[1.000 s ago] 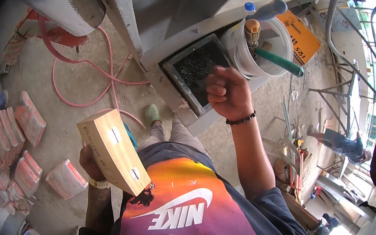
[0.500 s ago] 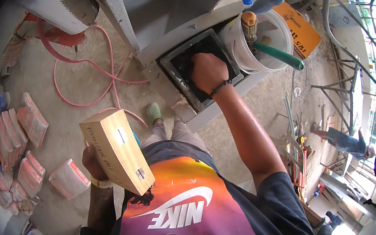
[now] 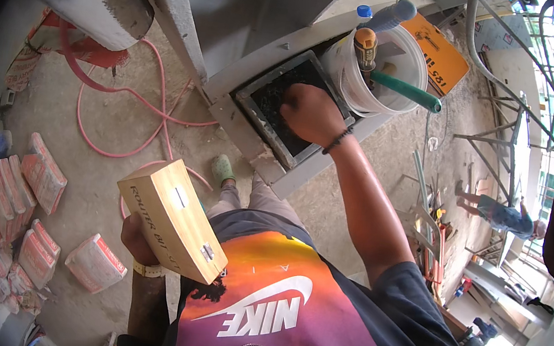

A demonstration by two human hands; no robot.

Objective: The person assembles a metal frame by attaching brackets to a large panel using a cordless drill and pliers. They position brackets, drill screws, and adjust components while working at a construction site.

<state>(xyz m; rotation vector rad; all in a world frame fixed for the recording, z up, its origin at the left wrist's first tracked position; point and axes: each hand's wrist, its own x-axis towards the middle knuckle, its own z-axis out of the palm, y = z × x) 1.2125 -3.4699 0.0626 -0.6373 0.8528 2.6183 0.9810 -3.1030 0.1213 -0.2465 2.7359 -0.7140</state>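
Observation:
My left hand (image 3: 138,239) grips a wooden box (image 3: 176,219) from its left side, close to my body. The box is pale wood with a metal clasp, dark lettering on one side, and is closed. My right hand (image 3: 313,113) reaches into a shallow black tray (image 3: 262,116) with a grey rim. Its fingers are curled down at the dark bottom of the tray; what they pinch, if anything, is hidden. Small bits seem scattered on the tray's bottom.
Beside the tray stands a white bucket (image 3: 404,60) holding tool handles, with an orange case (image 3: 439,54) behind it. A pink hose (image 3: 115,152) loops over the floor at left, near stacked red-and-white packets (image 3: 45,177). Another person (image 3: 502,214) is far right.
My right hand has shifted slightly right and down within the tray, its fingers still curled. The wooden box has stayed nearly in place in my left hand.

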